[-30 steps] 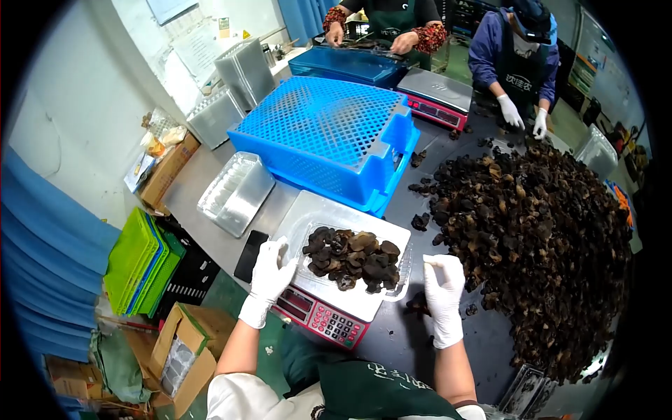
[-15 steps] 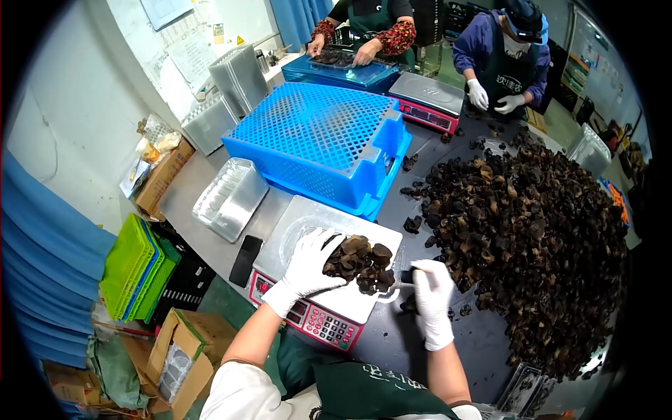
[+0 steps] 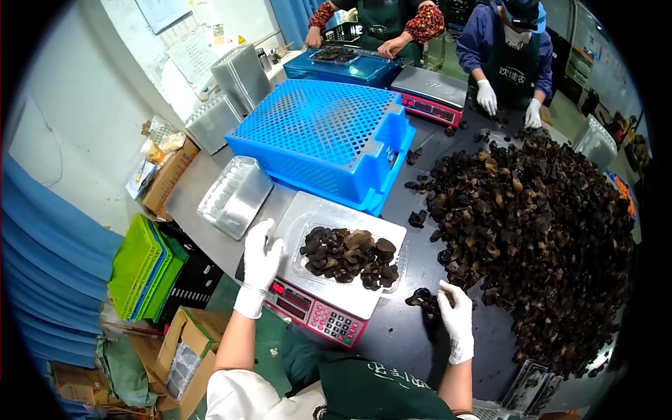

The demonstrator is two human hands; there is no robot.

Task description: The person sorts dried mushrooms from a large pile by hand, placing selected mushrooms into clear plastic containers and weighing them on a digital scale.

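Gloved left hand (image 3: 260,255) rests flat and open at the scale's (image 3: 318,308) left edge, beside the clear tray of dried mushrooms (image 3: 348,255). Right hand (image 3: 455,316) pinches loose mushroom pieces (image 3: 423,299) from the dark table; small pinches would suit fine weighing.

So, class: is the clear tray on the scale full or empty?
Full: the clear tray on the scale holds a heap of dark mushrooms covering its floor, edge to edge.

Left hand (image 3: 260,260) and right hand (image 3: 456,318): white disposable gloves cuffed past the fingers at the wrist; forearms bare; white short sleeves; dark green apron with pale lettering.
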